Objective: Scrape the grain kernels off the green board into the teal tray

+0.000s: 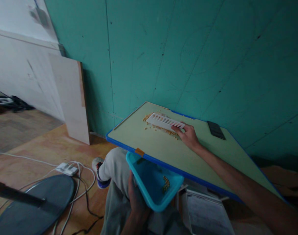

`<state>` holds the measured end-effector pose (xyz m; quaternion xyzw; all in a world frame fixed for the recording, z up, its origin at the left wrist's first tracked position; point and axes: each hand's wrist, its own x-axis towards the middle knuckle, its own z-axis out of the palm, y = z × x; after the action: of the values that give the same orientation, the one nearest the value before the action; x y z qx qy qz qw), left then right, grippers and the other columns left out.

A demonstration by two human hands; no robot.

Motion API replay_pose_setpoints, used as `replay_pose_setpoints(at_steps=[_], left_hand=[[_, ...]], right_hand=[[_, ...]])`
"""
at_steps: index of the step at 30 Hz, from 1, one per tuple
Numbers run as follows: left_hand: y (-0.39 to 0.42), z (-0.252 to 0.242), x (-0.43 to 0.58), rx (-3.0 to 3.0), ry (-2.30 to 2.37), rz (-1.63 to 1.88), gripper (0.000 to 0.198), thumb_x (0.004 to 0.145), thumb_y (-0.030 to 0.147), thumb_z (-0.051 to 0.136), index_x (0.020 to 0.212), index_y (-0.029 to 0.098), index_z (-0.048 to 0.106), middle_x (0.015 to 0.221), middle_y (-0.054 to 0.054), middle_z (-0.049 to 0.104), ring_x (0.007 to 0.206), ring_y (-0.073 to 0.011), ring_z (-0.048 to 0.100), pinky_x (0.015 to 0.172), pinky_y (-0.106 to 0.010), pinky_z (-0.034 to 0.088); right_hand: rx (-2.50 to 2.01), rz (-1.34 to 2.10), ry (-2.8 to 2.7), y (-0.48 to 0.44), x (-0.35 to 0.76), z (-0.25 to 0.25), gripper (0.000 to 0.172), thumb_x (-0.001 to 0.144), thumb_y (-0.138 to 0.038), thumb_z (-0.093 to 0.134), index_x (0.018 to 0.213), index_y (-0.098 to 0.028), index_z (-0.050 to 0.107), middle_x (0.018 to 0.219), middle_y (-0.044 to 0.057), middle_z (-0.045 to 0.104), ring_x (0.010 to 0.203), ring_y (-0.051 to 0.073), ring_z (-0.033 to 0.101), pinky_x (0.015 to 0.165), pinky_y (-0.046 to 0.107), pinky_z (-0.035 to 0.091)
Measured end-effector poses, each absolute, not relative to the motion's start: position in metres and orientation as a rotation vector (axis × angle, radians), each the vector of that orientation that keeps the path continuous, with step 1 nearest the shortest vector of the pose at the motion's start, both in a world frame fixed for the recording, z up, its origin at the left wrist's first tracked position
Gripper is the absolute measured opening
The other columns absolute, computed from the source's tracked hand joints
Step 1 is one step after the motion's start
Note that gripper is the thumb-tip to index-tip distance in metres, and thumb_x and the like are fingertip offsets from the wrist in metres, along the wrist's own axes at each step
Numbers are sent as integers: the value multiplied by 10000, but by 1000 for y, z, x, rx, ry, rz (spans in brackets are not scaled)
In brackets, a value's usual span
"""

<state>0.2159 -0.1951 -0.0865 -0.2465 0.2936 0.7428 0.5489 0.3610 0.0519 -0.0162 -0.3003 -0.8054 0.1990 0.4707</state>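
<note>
My right hand [188, 134] is closed on the near-right end of a white slotted plastic strip [161, 121], which lies over a spread of small yellowish grains [147, 117] on the table. Grains show around its edges and through some slots. Below the table's front edge, my left hand [137, 192] grips the side of a blue plastic basin [151, 181], tilted and held over my lap. A small heap of grains [166, 183] rests inside the basin; the table edge hides part of its far rim.
The pale green table [129, 130] has a blue edge and stands against a green wall [144, 58]. A dark phone-like slab [216, 130] lies at its right back. On the floor at left are a round stand base [38, 205], cables and a power strip [67, 169].
</note>
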Motion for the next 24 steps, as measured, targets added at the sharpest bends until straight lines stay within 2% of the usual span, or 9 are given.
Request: replay_pose_setpoints(at_steps=[4, 9, 14, 17, 20, 22, 24], left_hand=[[-196, -83, 214, -584, 727, 1724, 407, 1112, 314, 566, 800, 224, 812, 694, -24, 811, 643, -229, 780, 987, -408, 669], [-197, -88, 214, -608, 637, 1714, 452, 1127, 307, 546, 770, 247, 817, 686, -5, 807, 562, -176, 729, 1041, -365, 635], [-196, -96, 215, -577, 580, 1699, 451, 1112, 412, 579, 783, 231, 829, 728, -43, 819, 830, -272, 836, 1117, -458, 605], [-197, -94, 216, -549, 667, 1697, 468, 1124, 407, 560, 807, 213, 845, 743, -48, 831, 743, -252, 822, 1106, -461, 614], [-197, -90, 215, -538, 719, 1700, 445, 1134, 361, 528, 888, 202, 863, 780, -55, 848, 768, -257, 835, 1090, -467, 629], [-196, -89, 215, -543, 703, 1712, 378, 1124, 334, 545, 1004, 195, 875, 801, -53, 855, 825, -265, 848, 1092, -456, 630], [-195, -90, 215, -552, 693, 1734, 324, 1113, 301, 568, 1157, 186, 868, 820, -38, 863, 795, -239, 843, 1092, -411, 628]], right_hand=[[-726, 491, -1969, 51, 361, -16, 348, 943, -564, 808, 945, -225, 882, 988, 94, 867, 939, 300, 822, 872, 424, 643], [-720, 472, -1957, 48, 360, -15, 328, 942, -543, 812, 954, -223, 886, 982, 90, 875, 916, 294, 828, 857, 419, 647], [-725, 458, -1949, 44, 358, -16, 348, 946, -551, 804, 975, -214, 886, 993, 100, 881, 903, 300, 834, 848, 427, 646], [-715, 453, -1952, 39, 356, -14, 317, 950, -522, 802, 973, -217, 886, 1000, 97, 882, 913, 298, 834, 859, 424, 646], [-694, 455, -1950, 34, 354, -11, 300, 948, -512, 803, 942, -222, 881, 977, 90, 882, 892, 295, 832, 845, 419, 649], [-690, 467, -1950, 31, 353, -10, 308, 950, -523, 802, 926, -225, 877, 968, 89, 881, 883, 296, 831, 844, 423, 652], [-699, 479, -1952, 29, 353, -9, 333, 951, -550, 797, 921, -228, 872, 970, 90, 881, 886, 299, 830, 843, 426, 653]])
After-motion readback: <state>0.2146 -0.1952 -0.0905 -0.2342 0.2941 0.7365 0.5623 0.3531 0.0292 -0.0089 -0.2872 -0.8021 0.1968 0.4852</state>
